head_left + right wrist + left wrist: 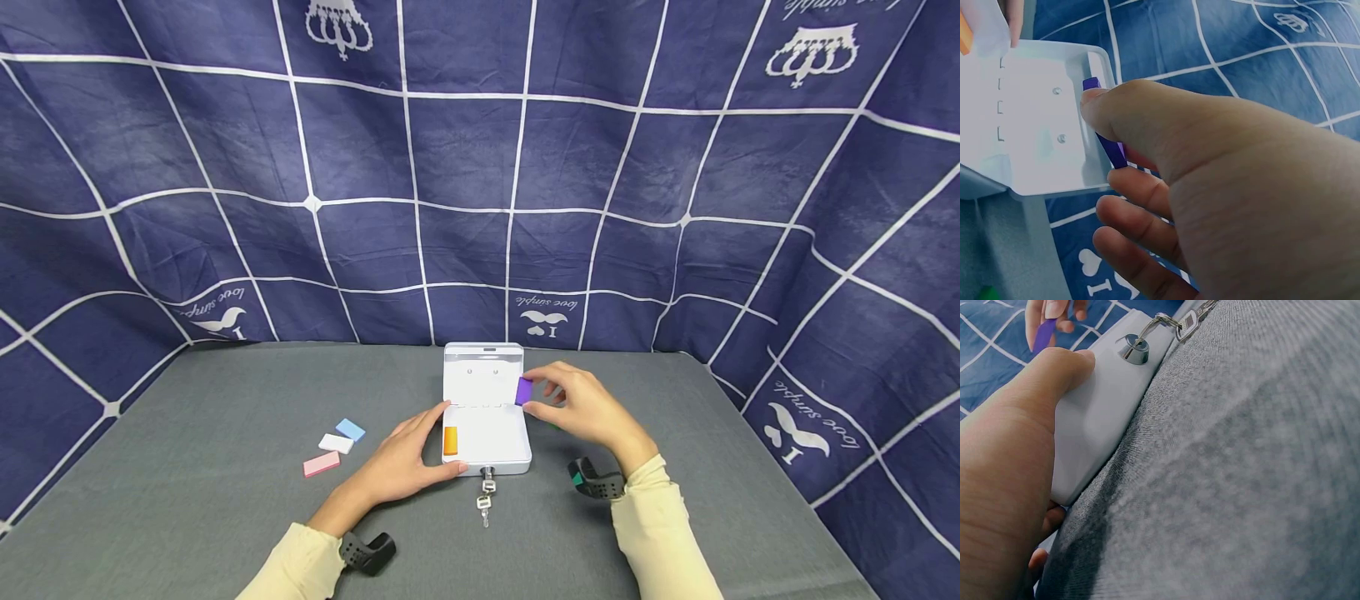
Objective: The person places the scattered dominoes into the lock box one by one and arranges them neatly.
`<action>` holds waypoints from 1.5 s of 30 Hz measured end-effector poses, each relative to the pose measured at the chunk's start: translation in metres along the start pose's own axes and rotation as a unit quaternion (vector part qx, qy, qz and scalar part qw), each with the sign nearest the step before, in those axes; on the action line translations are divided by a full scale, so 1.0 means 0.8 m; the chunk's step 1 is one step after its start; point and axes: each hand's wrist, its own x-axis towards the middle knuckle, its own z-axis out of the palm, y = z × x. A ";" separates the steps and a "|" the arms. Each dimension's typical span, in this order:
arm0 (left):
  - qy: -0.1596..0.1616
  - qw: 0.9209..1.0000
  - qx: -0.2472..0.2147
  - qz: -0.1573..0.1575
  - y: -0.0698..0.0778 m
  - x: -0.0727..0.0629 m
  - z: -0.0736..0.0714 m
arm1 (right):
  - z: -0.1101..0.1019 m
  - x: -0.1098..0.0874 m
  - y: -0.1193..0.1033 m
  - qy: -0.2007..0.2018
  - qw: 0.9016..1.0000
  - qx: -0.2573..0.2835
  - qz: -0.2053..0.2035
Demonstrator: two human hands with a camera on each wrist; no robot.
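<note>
A small white box (491, 435) stands on the grey table with its lid (480, 379) raised. An orange rectangular block (451, 441) lies inside at the left. My left hand (408, 457) holds the box from its left side, with the thumb on the front wall and the fingers reaching toward the hinge. Between thumb and fingers, my right hand (581, 406) pinches a thin purple block (524, 391) in the air by the lid's right edge. In the right wrist view the purple block (1112, 152) overlaps the lid's rim.
Left of the box lie a blue block (350, 429), a white block (336, 443) and a pink block (322, 464). A green piece (553, 426) shows partly under the right hand. Keys (484, 502) hang from the front lock. A blue checked cloth (465, 167) rises behind the table.
</note>
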 end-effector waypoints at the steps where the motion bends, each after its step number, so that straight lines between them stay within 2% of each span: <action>1: 0.000 1.000 0.000 0.000 0.000 0.000 0.000 | 0.001 0.001 -0.001 0.000 1.000 -0.001 -0.005; 9: -0.004 1.000 0.000 0.000 0.000 0.001 0.000 | 0.010 0.003 -0.007 -0.011 1.000 -0.013 -0.014; 14: -0.004 1.000 0.004 -0.005 0.000 0.000 0.001 | 0.018 0.005 -0.009 -0.014 0.999 -0.017 -0.035; 28: 0.007 1.000 0.006 0.000 -0.002 0.000 0.004 | 0.036 0.012 -0.018 -0.022 0.998 -0.035 -0.052; 34: 0.001 1.000 0.007 -0.004 -0.002 0.000 0.004 | 0.045 0.014 -0.024 -0.029 0.997 -0.041 -0.059; 45: 0.000 1.000 0.000 -0.003 0.000 0.000 0.001 | 0.063 0.015 -0.029 -0.056 0.997 -0.038 -0.044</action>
